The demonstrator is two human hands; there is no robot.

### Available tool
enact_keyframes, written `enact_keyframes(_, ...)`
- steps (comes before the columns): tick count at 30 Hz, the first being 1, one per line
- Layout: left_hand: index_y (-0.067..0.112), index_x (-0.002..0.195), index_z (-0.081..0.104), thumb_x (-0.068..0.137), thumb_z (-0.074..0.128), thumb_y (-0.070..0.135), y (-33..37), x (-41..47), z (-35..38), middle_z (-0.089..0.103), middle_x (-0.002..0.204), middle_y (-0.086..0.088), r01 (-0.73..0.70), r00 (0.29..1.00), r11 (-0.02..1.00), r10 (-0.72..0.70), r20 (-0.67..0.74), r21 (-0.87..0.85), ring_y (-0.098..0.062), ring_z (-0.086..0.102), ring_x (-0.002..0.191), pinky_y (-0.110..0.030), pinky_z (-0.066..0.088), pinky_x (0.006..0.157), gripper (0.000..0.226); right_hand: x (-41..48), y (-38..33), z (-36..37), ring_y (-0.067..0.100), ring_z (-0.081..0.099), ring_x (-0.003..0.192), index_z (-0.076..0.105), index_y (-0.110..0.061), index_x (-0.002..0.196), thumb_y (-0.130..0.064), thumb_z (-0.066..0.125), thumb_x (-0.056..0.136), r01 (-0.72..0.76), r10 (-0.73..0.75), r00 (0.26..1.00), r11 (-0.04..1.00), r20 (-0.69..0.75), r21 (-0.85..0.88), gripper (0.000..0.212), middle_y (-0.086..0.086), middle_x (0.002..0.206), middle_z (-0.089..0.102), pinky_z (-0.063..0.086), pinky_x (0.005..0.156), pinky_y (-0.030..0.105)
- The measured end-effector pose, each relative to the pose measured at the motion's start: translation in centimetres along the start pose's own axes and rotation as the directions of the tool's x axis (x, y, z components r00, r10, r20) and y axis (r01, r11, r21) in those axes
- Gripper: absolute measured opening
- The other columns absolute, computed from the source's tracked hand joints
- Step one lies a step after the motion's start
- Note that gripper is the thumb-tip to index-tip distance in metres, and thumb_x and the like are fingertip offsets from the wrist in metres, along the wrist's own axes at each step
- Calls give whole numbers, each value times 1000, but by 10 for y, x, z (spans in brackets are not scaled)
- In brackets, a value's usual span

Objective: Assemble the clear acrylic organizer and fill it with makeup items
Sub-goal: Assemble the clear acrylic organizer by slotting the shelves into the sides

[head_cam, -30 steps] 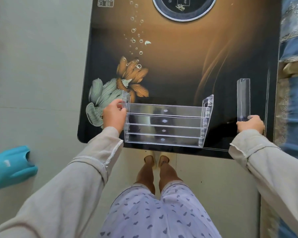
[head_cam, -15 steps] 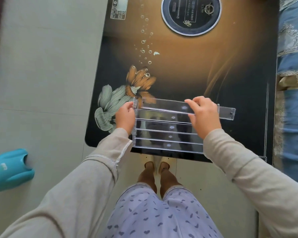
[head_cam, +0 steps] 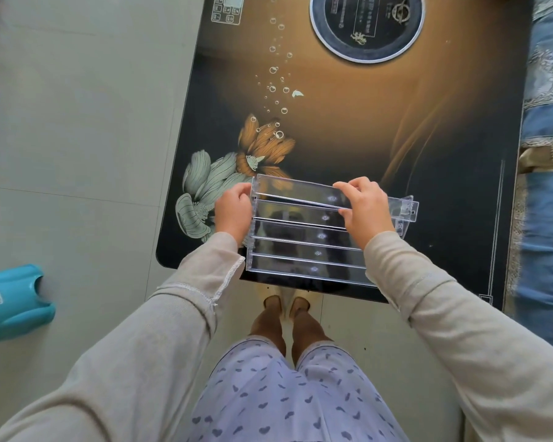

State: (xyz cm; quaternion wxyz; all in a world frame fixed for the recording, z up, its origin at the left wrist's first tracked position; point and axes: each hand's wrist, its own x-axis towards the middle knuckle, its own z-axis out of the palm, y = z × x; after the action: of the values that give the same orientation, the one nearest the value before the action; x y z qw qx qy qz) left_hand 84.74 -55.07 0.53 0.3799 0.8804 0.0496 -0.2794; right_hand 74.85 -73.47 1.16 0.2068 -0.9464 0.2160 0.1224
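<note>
1. A person's left hand (head_cam: 233,212) grips the left end wall of a clear acrylic tiered organizer (head_cam: 304,247) standing at the near edge of a glossy black table with painted flowers (head_cam: 348,141).
2. The right hand (head_cam: 366,210) pinches a long clear acrylic strip (head_cam: 300,190) across the organizer's far, top row; the strip's end juts out past that hand.
3. A turquoise plastic object (head_cam: 12,301) sits on the floor, well left of the left sleeve.

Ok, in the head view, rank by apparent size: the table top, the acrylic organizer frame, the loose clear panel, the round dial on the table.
1. table top
2. acrylic organizer frame
3 and 4. round dial and loose clear panel: unsure. The dial is cut off by the frame edge, and the right hand covers part of the panel.
</note>
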Motion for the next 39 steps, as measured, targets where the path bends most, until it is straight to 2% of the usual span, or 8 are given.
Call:
enact_keyframes(8,5,122,59,91,32,-3,6,-1,-1,63,122,-14,-4,1000,1000,4,-21,0,-27,56,116,-37,44,99,42,-2,-3,-3,31,49,110,55,-12,127,-5,63,83,28,-28,1000,1000,-11,4,45,15,118,56,33,101,39)
enact_keyframes(15,5,122,59,92,32,-2,5,-2,-2,64,122,-13,-6,1000,1000,6,-21,-7,-25,57,115,-35,46,96,41,-2,-4,0,29,48,113,50,-15,131,-11,59,88,11,-9,999,999,34,-52,45,13,122,55,35,101,38)
enact_keyframes(22,5,120,60,92,33,-1,5,-3,0,65,119,-14,-16,1000,1000,16,-25,-24,-25,58,112,-33,46,93,39,-1,-6,1,29,48,112,49,-14,132,-10,58,88,9,-8,1000,997,10,-77,45,13,121,55,37,99,39)
enact_keyframes(30,4,119,60,92,33,-2,6,-2,-1,64,120,-14,-19,999,1000,18,-34,-18,-25,57,112,-32,45,92,40,1,-3,-2,29,47,113,49,-16,133,-9,58,88,31,-30,999,995,11,-94,47,13,122,54,34,99,39)
enact_keyframes(35,3,120,60,92,33,-2,6,-3,1,64,120,-15,-15,999,1000,14,-40,-22,-27,56,114,-37,46,98,39,0,-3,-3,28,47,113,49,-17,133,-11,59,87,33,-32,999,995,16,-91,47,12,121,54,34,100,39)
enact_keyframes(39,3,118,62,91,35,-2,5,-4,2,66,116,-14,-23,998,999,21,-58,-29,-26,58,109,-34,47,92,38,-1,-3,-2,29,47,113,49,-16,133,-11,59,88,33,-32,999,994,12,-101,46,12,121,54,35,100,39)
